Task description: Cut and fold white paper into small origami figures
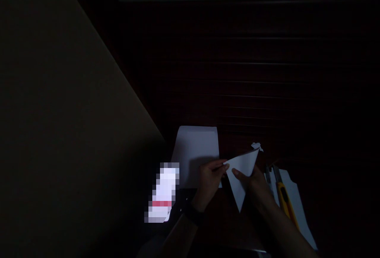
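Note:
In dim light, both my hands hold a white paper folded into a triangle (242, 171) above a dark table. My left hand (209, 182) pinches its left corner; a dark band is on that wrist. My right hand (257, 188) grips the triangle from below and to the right, with the thumb lying on the paper. The triangle's long point hangs down between my hands.
A flat white sheet (197, 147) lies behind my left hand. A yellow utility knife (284, 198) and a grey pen-like tool (268, 176) rest on white paper (299, 210) at the right. A small crumpled scrap (256, 146) sits beyond the triangle. A pale wall (59, 131) fills the left.

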Action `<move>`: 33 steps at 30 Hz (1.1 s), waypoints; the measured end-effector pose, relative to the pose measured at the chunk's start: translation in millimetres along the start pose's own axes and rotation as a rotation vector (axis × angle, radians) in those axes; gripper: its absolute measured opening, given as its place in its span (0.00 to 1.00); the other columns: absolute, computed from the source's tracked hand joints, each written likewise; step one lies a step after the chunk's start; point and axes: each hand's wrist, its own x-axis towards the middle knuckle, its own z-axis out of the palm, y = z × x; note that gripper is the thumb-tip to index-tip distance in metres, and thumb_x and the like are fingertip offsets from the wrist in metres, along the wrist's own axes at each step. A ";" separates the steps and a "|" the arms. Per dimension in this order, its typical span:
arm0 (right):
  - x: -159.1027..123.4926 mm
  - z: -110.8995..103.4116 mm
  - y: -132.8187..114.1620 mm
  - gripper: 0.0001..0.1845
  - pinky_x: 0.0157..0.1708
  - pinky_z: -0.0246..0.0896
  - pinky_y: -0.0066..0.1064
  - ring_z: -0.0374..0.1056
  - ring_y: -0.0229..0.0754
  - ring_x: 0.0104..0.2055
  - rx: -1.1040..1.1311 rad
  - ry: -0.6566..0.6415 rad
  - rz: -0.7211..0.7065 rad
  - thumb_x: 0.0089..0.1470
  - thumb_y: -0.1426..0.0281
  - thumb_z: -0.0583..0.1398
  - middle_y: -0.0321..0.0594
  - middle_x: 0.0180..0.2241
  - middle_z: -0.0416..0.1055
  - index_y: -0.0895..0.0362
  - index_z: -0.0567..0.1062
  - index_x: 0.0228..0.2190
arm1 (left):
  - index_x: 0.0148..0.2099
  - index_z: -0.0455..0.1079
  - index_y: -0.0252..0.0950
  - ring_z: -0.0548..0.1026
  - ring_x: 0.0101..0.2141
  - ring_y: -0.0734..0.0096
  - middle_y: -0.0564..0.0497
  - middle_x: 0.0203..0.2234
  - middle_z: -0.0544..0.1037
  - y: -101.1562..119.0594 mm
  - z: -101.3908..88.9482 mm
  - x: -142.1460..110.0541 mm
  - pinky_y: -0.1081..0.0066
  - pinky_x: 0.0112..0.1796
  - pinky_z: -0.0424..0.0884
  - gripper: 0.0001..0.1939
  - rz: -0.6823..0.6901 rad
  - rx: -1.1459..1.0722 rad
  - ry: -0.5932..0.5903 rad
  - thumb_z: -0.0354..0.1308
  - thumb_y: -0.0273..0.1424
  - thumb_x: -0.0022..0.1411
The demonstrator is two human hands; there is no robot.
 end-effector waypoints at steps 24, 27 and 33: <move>-0.3 -9.7 -0.2 0.28 0.28 0.67 0.36 0.72 0.47 0.33 -0.105 -0.217 0.205 0.37 0.67 0.69 0.42 0.37 0.75 0.53 0.70 0.42 | 0.36 0.77 0.32 0.75 0.25 0.69 0.47 0.26 0.80 5.4 -7.5 4.5 0.75 0.25 0.69 0.10 0.041 0.079 0.139 0.61 0.30 0.51; -1.1 -12.7 -2.1 0.31 0.29 0.68 0.37 0.72 0.48 0.35 -0.124 -0.218 0.242 0.34 0.66 0.70 0.43 0.39 0.74 0.53 0.69 0.44 | 0.36 0.77 0.32 0.75 0.24 0.70 0.47 0.24 0.79 5.1 -10.3 6.3 0.76 0.24 0.69 0.10 0.052 0.097 0.140 0.61 0.31 0.51; -0.5 -13.9 -8.2 0.31 0.30 0.68 0.37 0.71 0.48 0.36 -0.103 -0.254 0.267 0.35 0.68 0.69 0.42 0.39 0.74 0.53 0.70 0.44 | 0.37 0.77 0.31 0.74 0.23 0.70 0.47 0.22 0.78 7.0 -9.9 7.3 0.76 0.23 0.68 0.13 0.034 0.065 0.128 0.63 0.33 0.49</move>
